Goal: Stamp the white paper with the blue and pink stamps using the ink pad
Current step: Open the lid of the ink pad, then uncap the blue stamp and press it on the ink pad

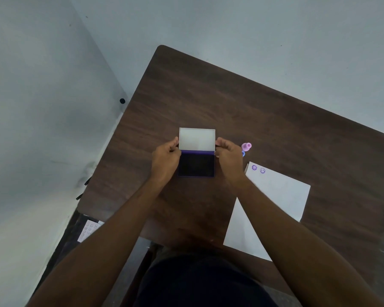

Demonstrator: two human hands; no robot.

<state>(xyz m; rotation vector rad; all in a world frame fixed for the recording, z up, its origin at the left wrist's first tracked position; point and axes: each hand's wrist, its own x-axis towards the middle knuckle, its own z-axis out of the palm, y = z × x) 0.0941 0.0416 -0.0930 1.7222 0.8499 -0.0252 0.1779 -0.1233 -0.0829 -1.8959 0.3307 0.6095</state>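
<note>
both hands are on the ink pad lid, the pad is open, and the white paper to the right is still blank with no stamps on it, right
Not quite. The head view shows the white paper already carries two purple stamp marks near its far corner. The rest holds: left hand and right hand grip the lid of the open ink pad.

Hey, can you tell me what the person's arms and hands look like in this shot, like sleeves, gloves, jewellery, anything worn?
Both arms are bare all the way up to the frame's lower edge: no sleeves in view. The left hand and right hand wear no gloves, and neither wrist shows a watch or bracelet. A small pale spot at the right hand's fingers might be a ring, but it is too small to tell.
</note>
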